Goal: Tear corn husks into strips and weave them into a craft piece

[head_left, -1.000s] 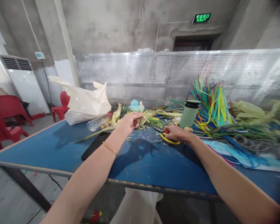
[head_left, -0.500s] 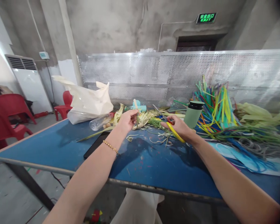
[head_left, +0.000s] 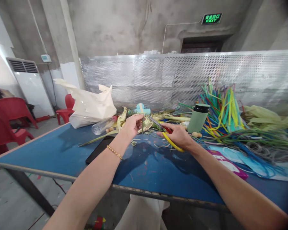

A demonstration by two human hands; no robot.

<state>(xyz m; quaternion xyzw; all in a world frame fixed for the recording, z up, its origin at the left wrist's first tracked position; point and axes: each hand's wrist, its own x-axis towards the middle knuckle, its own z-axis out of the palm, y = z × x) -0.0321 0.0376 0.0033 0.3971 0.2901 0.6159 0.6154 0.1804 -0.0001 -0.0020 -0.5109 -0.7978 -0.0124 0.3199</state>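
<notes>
My left hand [head_left: 133, 125] is closed, thumb and fingers pinching a thin pale-green strip [head_left: 141, 108] that sticks up above the fingertips. In my right hand [head_left: 180, 136] are scissors [head_left: 172, 142] with yellow and red handles. Their metal blades point left, with the tips just right of the strip; whether they touch it I cannot tell. Behind both hands lies a heap of pale dried husks [head_left: 147, 123]. Thin trimmed scraps [head_left: 162, 144] are scattered on the blue table [head_left: 144, 169] below.
To the left are a white plastic bag [head_left: 92, 103], a clear bottle [head_left: 102, 126] and a dark flat tablet-like object [head_left: 98, 150]. A green cup [head_left: 198, 118] stands beyond my right hand. Colourful strips [head_left: 227, 111], cords [head_left: 261, 150] and a purple pack [head_left: 242, 174] lie at the right.
My right hand has moved left with the scissors, bringing the blades close to my left hand. The purple pack has come into view from behind my right forearm.
</notes>
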